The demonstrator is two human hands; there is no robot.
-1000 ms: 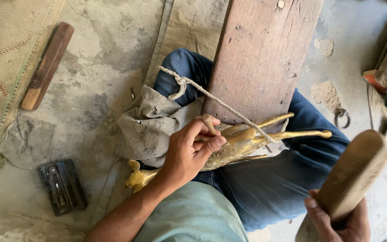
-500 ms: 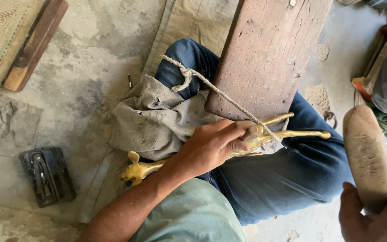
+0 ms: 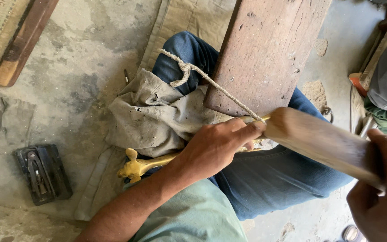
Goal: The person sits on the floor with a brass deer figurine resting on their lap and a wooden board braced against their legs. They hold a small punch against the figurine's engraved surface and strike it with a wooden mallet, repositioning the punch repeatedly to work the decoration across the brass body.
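Head view — two hands: left (image 3: 216, 148) fingers gripping one brass piece (image 3: 142, 165), right (image 3: 381, 188) clenched around one wooden mallet (image 3: 319, 141).

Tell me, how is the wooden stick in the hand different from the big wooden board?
The wooden stick is pale, rounded and blurred, gripped by the right hand; the wooden board is dark reddish, flat, wide and sharp, lying across the lap. The stick's end is by the left hand; the board has a rope across it. Both are wood.
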